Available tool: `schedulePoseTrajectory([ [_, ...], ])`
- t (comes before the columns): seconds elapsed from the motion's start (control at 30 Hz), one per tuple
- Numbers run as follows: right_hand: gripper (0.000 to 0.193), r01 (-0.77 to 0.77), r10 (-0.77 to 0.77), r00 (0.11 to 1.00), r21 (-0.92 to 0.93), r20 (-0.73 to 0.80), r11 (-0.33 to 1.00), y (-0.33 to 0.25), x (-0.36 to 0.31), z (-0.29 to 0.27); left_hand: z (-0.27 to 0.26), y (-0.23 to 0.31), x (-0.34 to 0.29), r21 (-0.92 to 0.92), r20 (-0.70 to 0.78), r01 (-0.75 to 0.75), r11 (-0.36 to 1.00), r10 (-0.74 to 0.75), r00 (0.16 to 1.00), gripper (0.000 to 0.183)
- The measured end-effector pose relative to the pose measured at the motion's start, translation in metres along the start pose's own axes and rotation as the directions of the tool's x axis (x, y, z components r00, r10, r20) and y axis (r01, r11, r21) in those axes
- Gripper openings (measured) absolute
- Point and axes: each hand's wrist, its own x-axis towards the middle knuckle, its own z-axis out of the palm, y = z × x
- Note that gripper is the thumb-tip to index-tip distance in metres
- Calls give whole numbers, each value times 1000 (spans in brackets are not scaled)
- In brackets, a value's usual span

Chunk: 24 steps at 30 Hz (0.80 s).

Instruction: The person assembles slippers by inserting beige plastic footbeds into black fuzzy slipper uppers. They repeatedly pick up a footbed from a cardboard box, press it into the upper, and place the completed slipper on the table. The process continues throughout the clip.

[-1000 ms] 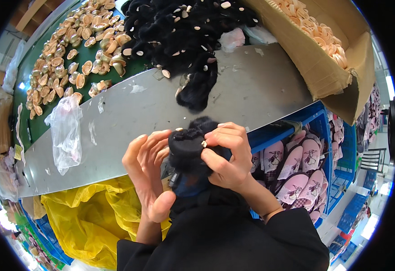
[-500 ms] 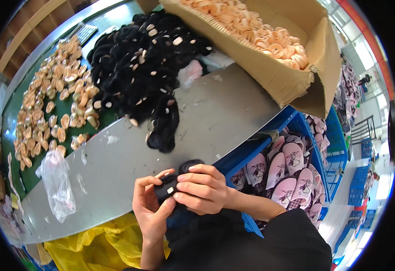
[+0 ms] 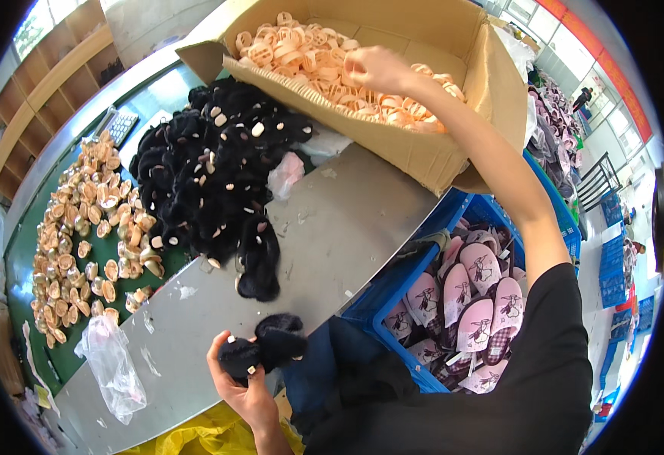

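Note:
My left hand point(image 3: 242, 396) is closed round a fluffy black two-lobed piece point(image 3: 280, 340), near the front edge of the metal table. Small pale bits show on the piece near my thumb and fingertip. My right arm stretches across to the far cardboard box point(image 3: 423, 163). In it, my right hand point(image 3: 377, 70) has its fingers curled together among many peach plastic ring-shaped pieces point(image 3: 294, 53); what the fingertips pinch, if anything, is hidden. A heap of similar fluffy black pieces point(image 3: 195, 174) with pale bits lies left of the box.
Many gold and peach shell-shaped pieces point(image 3: 66, 262) spread over the green surface at left. A clear plastic bag point(image 3: 112, 371) lies on the metal tabletop point(image 3: 324, 220). Blue crates point(image 3: 377, 303) of pink slippers point(image 3: 476, 326) stand at right. Yellow sheeting point(image 3: 195, 436) lies below the table.
My right hand has let go of the fluffy black piece and reached up and away into the cardboard box. My left hand keeps hold of the piece, slightly lower and further left.

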Motion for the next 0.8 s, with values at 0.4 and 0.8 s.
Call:
schedulePoseTrajectory([
  [0.4, 74, -134, 149, 875, -65, 460, 989, 29, 22, 93, -19, -31, 3, 161, -92, -148, 976, 164, 982, 36],
  [0.8, 32, -202, 200, 964, -6, 177, 979, 29, 15, 67, -10, -14, -1, 104, -142, -50, 993, 65, 988, 36],
])
